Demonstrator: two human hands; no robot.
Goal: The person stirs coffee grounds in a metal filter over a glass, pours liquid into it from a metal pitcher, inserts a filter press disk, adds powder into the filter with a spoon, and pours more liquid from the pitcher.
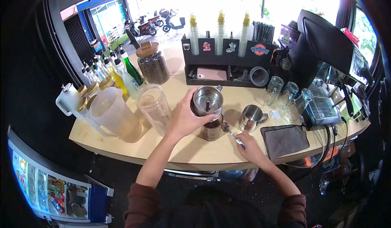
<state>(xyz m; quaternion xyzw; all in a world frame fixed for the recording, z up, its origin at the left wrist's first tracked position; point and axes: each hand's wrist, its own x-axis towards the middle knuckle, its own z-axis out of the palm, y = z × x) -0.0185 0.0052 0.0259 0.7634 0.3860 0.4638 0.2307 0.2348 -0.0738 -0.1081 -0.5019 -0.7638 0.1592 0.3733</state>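
Note:
My left hand (185,116) is closed around a metal coffee drip filter (207,100), fingers behind it and thumb along its near side. Inside the filter a short upright stem shows. Just below it stands a small glass (212,131) with dark liquid; whether the filter touches its rim I cannot tell. In my right hand (248,146) is a metal spoon (232,134), pinched by the handle, its bowl pointing toward the glass. A steel milk pitcher (250,118) stands beyond that hand, close to a dark folded cloth (285,141).
A frosted pitcher (116,112) and a clear plastic jar (154,106) stand left. Behind are a coffee bean jar (153,65), syrup bottles (130,69) and a black cup organizer (226,71). Glass mugs (290,90) and an espresso machine (326,106) stand right.

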